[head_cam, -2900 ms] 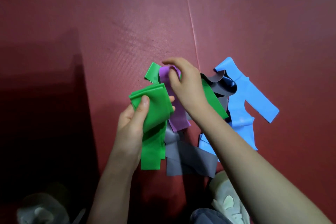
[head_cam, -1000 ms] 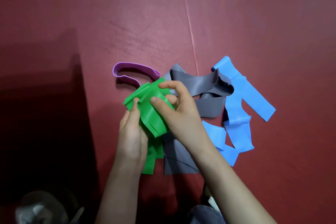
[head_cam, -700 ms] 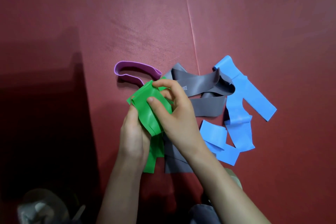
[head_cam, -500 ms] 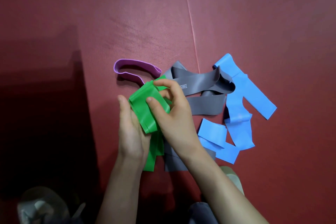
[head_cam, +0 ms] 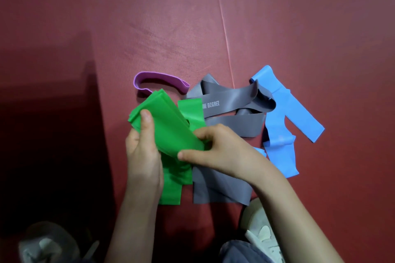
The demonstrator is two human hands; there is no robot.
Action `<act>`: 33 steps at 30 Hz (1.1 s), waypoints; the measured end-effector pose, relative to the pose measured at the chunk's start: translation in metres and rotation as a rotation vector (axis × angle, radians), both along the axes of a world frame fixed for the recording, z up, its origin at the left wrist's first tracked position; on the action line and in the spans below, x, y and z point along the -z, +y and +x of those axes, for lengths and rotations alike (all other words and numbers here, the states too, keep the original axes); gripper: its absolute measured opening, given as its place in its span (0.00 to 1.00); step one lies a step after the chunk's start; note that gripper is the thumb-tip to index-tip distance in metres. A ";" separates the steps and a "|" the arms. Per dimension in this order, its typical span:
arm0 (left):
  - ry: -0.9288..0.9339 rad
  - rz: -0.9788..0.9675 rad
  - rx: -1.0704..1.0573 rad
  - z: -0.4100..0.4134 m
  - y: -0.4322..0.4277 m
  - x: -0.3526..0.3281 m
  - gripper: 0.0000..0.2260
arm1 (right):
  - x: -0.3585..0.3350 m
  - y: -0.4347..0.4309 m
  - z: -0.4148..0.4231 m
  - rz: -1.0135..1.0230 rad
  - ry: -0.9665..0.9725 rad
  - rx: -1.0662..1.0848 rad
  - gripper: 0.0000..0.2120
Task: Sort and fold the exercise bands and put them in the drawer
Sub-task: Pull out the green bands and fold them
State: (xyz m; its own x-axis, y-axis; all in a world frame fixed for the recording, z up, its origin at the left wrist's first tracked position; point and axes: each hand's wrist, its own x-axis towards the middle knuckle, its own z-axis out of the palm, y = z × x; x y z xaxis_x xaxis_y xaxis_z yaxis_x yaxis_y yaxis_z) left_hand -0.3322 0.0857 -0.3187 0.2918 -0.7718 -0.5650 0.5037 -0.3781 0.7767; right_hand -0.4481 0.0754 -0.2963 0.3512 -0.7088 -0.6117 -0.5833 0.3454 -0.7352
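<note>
I see the red mat [head_cam: 192,17] filling the view, with a seam running away from me. On it the grey band [head_cam: 233,102] lies in a loose tangle, its printed stretch running left to right. Green covers the start of the print, so I read only "DEGREE". Touching its right side, the blue band [head_cam: 277,128] sprawls with one end pointing far-left and another near-right, and a bit of it is hidden behind the right wrist. The green band [head_cam: 171,126] sits in both hands at the left of the grey one, a folded stack whose long axis slants from far-left to near-right, with a loose tail hanging toward me. The left hand [head_cam: 143,156] grips the far-left end, thumb on top, fingers hidden beneath. The right hand [head_cam: 224,151] pinches the near-right end with curled fingers. The purple band [head_cam: 160,79], a small loop, lies just beyond the green, its near edge covered. A pale shoe [head_cam: 263,235] is cut off at the bottom edge
</note>
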 end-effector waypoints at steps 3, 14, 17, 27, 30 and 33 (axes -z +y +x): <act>0.003 -0.015 -0.004 -0.001 -0.002 -0.006 0.21 | -0.001 0.000 -0.007 -0.018 0.030 -0.074 0.16; 0.080 -0.099 0.057 0.005 -0.003 -0.007 0.17 | 0.025 0.029 -0.018 0.061 0.044 -0.103 0.12; 0.100 -0.097 0.082 0.004 -0.004 -0.010 0.16 | 0.045 0.038 -0.020 0.238 -0.112 -0.036 0.10; -0.059 -0.055 0.215 0.004 -0.005 -0.013 0.08 | 0.073 0.070 0.021 0.364 -0.198 0.136 0.14; -0.036 -0.056 0.304 0.007 -0.003 -0.009 0.13 | 0.074 0.063 0.026 0.142 -0.008 0.221 0.15; 0.018 -0.059 0.361 0.004 -0.001 -0.013 0.11 | 0.063 0.057 0.024 0.028 0.297 -0.009 0.19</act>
